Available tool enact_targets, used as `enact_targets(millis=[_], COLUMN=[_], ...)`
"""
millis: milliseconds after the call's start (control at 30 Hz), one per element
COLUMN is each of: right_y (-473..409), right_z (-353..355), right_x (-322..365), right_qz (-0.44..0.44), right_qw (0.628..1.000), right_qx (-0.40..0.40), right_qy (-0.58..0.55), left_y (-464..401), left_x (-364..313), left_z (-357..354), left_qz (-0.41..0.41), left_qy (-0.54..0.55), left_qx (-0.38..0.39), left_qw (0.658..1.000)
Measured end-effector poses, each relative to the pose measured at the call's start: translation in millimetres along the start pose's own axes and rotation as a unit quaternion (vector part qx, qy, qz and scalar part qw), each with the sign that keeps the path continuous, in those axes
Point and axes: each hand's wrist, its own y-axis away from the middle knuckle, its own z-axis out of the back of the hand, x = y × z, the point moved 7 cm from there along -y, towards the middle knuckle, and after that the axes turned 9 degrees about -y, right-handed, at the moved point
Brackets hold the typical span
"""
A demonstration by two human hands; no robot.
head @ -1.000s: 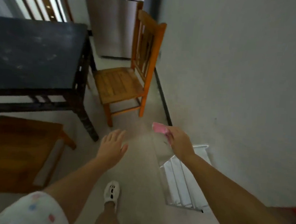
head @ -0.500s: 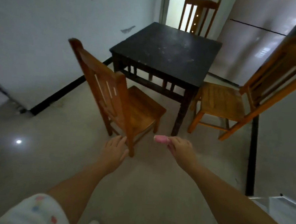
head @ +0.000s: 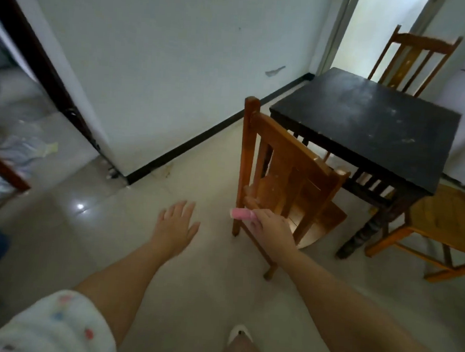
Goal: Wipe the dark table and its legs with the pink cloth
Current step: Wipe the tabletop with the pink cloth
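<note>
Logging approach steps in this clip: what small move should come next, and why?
Probably step forward and bring the right hand, with the pink cloth in its grip, around the near chair toward the dark table. The cloth is apart from the table, the chair stands between, and the left hand is open and empty.

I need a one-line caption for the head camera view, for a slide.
Right hand carries a rolled pink cloth toward the dark table, past a wooden chair; left hand open.

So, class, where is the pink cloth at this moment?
In the head view the pink cloth sits just right of centre, rolled up in the right hand, in front of the nearest wooden chair, not yet at the dark table.
</note>
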Motion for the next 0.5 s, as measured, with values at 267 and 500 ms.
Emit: enact_targets(millis=[267,500], right_y=[-160,-327], right_z=[-29,-51], right_x=[43,85], right_qz=[0.022,0.061], right_qw=[0.999,0.994], right_qx=[0.043,0.080], right_qy=[0.019,0.037], left_y=[-129,-252], left_x=[80,172], left_z=[19,44], left_qz=[0.025,0.076], left_qy=[0.005,0.031], left_qx=[-0.012,-0.025], left_qw=[1.000,0.996])
